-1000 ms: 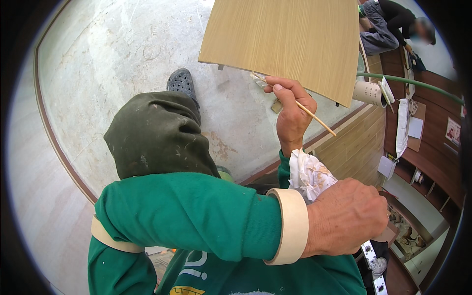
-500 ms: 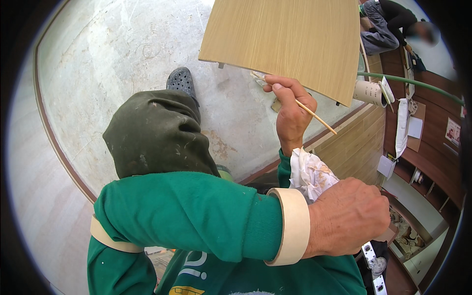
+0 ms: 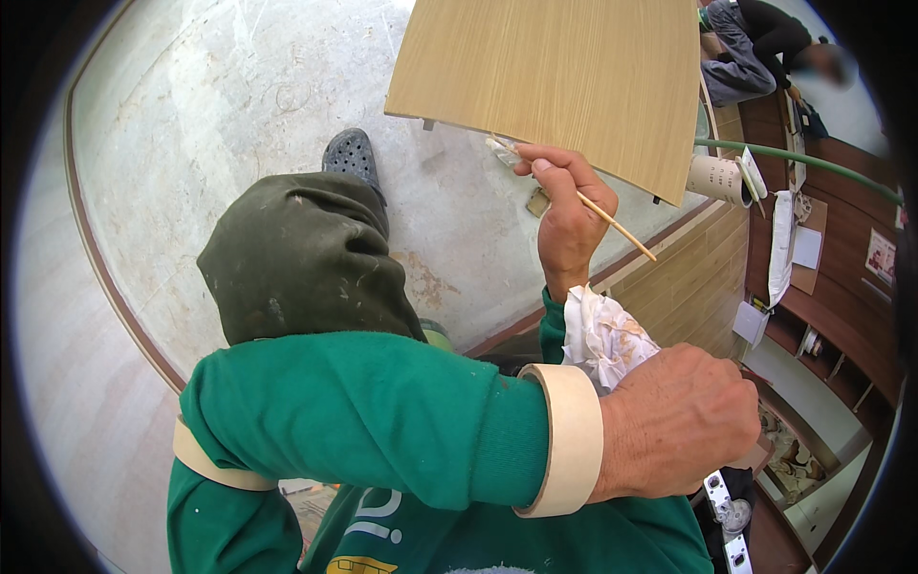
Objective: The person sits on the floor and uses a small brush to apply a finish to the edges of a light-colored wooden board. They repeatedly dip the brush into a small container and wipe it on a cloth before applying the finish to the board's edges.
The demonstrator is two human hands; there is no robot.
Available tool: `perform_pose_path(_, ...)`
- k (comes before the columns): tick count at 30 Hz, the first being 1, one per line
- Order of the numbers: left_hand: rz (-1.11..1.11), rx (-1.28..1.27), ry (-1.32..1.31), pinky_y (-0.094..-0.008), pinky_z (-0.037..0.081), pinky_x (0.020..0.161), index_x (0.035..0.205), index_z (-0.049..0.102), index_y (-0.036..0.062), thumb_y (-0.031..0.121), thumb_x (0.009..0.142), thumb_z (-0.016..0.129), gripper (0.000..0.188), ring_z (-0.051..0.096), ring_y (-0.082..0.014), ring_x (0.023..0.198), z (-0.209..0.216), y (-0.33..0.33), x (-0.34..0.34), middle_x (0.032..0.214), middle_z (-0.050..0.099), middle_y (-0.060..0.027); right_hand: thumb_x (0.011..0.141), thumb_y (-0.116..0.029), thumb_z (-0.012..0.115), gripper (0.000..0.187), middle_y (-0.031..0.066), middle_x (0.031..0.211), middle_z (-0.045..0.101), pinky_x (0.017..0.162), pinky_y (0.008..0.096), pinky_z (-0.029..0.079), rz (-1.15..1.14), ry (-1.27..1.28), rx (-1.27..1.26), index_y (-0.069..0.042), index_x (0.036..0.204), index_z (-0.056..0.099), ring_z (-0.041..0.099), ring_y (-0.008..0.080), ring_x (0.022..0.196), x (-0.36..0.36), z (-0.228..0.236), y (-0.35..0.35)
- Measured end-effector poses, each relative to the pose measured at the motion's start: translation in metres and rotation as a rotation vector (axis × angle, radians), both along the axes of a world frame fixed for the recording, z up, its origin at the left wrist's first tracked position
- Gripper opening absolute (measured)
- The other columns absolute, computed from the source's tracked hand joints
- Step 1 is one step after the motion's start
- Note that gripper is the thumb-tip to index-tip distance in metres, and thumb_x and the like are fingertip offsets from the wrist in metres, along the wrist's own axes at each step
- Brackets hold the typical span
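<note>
In my right hand [image 3: 569, 210] is a thin paintbrush [image 3: 617, 230] with a pale wooden handle, pinched between thumb and fingers. Its far tip meets or nearly meets the near edge of a light wood-grain panel [image 3: 555, 67]; contact is hard to make out. My left forearm crosses in front of my body, over the right sleeve. My left hand [image 3: 679, 421] is closed around a crumpled white cloth or tissue [image 3: 607, 335] with brownish stains; its fingertips are hidden. A cream roll of masking tape [image 3: 566, 440] circles my left wrist, and another tape roll [image 3: 215, 459] sits higher on that arm.
My foot in a grey clog [image 3: 352, 158] is on the pale, stained floor [image 3: 210, 105]. Under the panel edge lies a small tan block [image 3: 538, 201]. At right are a cylindrical container [image 3: 717, 180], a green hose [image 3: 803, 153] and brown shelving [image 3: 841, 239]. Another person [image 3: 755, 48] crouches far right.
Almost nothing differs. The brush tip has shifted slightly up toward the panel edge, and my view has moved a little.
</note>
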State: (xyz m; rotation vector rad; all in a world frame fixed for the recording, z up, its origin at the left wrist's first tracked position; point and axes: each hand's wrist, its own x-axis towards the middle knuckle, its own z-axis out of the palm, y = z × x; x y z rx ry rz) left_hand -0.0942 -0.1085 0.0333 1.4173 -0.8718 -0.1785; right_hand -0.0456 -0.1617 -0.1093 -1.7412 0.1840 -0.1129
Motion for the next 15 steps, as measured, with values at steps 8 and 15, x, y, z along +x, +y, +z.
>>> perform_pose_path(8,0.017,-0.013,-0.004,-0.0433,0.051,0.049,0.078,0.057,-0.0071,0.005,0.071,0.069,0.018,0.065,-0.0331,0.056,0.0001,-0.0007,-0.0005,0.067,0.058,-0.0184,0.089,-0.008,0.064,0.019,0.0085,0.081,0.075,0.076,0.0279,0.05,-0.01,-0.012,-0.018,0.002,0.096,0.078,0.065,0.0131,0.077,0.0018,-0.0044,0.0003)
perform_pose_path(15,-0.021,0.017,-0.006,-0.0432,0.052,0.05,0.078,0.058,-0.0072,0.005,0.07,0.069,0.019,0.066,-0.0336,0.056,-0.0001,-0.0009,0.0006,0.067,0.058,-0.0188,0.089,-0.008,0.064,0.019,0.0085,0.08,0.075,0.075,0.0276,0.05,-0.01,-0.008,-0.001,0.002,0.095,0.079,0.065,0.0128,0.076,0.0015,-0.0003,-0.0008)
